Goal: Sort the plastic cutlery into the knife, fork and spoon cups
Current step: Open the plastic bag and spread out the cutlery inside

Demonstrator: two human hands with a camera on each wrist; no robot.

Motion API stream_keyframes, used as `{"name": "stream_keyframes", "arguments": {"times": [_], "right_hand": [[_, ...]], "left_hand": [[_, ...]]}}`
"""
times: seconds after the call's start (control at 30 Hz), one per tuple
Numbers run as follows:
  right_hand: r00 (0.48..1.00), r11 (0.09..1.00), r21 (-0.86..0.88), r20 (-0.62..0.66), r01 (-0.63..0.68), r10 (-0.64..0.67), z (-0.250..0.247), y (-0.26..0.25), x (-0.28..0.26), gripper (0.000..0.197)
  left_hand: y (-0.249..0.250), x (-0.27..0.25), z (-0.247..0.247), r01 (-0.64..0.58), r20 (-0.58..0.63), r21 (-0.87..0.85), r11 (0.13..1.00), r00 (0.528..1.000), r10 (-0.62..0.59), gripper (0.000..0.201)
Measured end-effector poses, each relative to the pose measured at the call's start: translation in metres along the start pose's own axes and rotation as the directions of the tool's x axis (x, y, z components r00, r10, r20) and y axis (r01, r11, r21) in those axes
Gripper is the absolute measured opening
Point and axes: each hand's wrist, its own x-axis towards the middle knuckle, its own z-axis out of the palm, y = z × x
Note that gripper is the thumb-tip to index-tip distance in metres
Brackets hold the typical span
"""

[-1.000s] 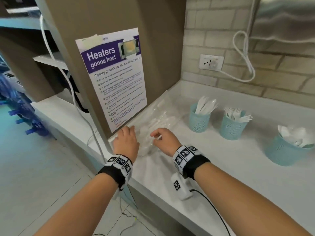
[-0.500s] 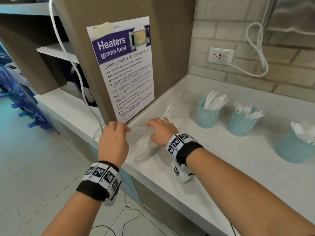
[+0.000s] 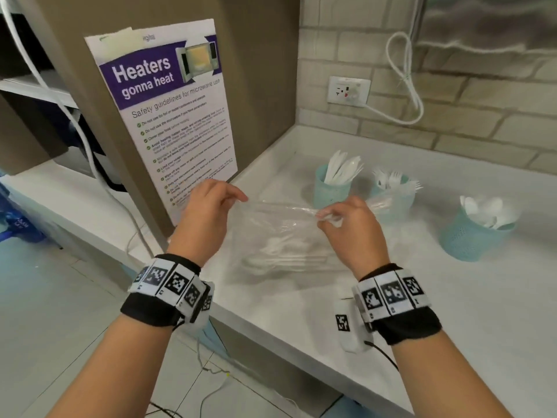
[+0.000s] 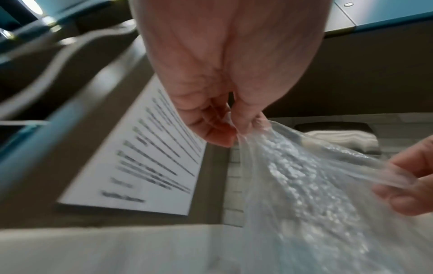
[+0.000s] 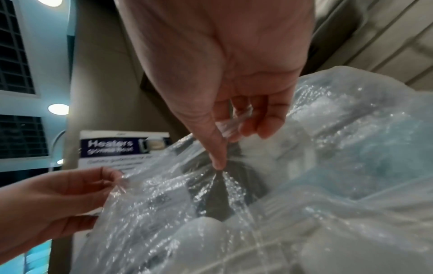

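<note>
A clear plastic bag with white plastic cutlery inside hangs just above the white counter. My left hand pinches the bag's top edge at the left, and my right hand pinches it at the right. In the left wrist view the left hand's fingertips pinch the film. In the right wrist view the right hand's fingertips hold the crinkled bag. Behind stand three teal cups: knives, forks, spoons.
A brown cabinet side with a microwave safety poster rises at the left of the counter. A wall socket with a white cable is on the tiled back wall. The counter's front edge runs below my wrists.
Both hands took hold of the bag lying on the counter and lifted it, spreading apart along its top edge. The cutlery slid toward the bag's bottom.
</note>
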Motion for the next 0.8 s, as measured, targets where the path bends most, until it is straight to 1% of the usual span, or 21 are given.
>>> {"name": "stream_keyframes", "arguments": {"times": [0.1,0.17,0.2,0.23,0.3,0.37,0.47,0.53,0.57,0.63,0.73,0.8], "right_hand": [[0.99,0.995,0.011,-0.1,-0.098,0.099,-0.025,0.03,-0.01,0.011],[0.976,0.989,0.01,-0.157,-0.149,0.148,-0.035,0.049,-0.018,0.014],[0.971,0.984,-0.001,-0.165,-0.178,0.175,-0.037,0.057,-0.023,0.017],[0.966,0.976,-0.021,-0.149,-0.218,0.212,-0.039,0.064,-0.027,0.021],[0.95,0.948,-0.082,-0.073,-0.309,0.303,-0.039,0.073,-0.036,0.03],[0.939,0.935,-0.094,-0.01,-0.343,0.343,-0.038,0.072,-0.04,0.036],[0.96,0.962,0.019,0.066,-0.273,0.271,-0.028,0.054,-0.035,0.039],[0.966,0.956,0.165,0.131,-0.242,0.222,-0.015,0.036,-0.027,0.035],[0.969,0.946,0.232,0.151,-0.228,0.197,-0.008,0.026,-0.023,0.032],[0.98,0.936,0.302,0.142,-0.179,0.142,0.003,0.011,-0.014,0.028],[0.991,0.941,0.315,0.083,-0.124,0.103,0.013,-0.002,-0.004,0.024],[0.993,0.945,0.307,0.078,-0.114,0.094,0.015,-0.004,0.0,0.024]], "left_hand": [[0.021,0.008,0.032,-0.021,0.093,-0.187,0.982,0.995,0.04,0.03],[0.037,0.008,0.054,0.025,0.19,-0.301,0.953,0.981,0.034,0.03],[0.043,0.007,0.065,0.059,0.236,-0.35,0.935,0.971,0.027,0.027],[0.048,0.006,0.075,0.086,0.264,-0.384,0.919,0.964,0.02,0.022],[0.055,0.002,0.091,0.107,0.269,-0.418,0.902,0.963,0.01,0.018],[0.057,0.0,0.1,0.108,0.235,-0.45,0.886,0.972,0.001,0.028],[0.059,-0.003,0.1,0.142,0.179,-0.559,0.817,0.983,-0.048,0.048],[0.06,-0.004,0.099,0.182,0.17,-0.641,0.746,0.981,-0.094,0.053],[0.061,-0.005,0.098,0.205,0.176,-0.667,0.716,0.978,-0.116,0.054],[0.06,-0.006,0.096,0.232,0.177,-0.692,0.683,0.973,-0.15,0.052],[0.059,-0.008,0.096,0.279,0.169,-0.727,0.628,0.958,-0.23,0.038],[0.058,-0.007,0.096,0.32,0.165,-0.745,0.586,0.939,-0.302,0.032]]}}
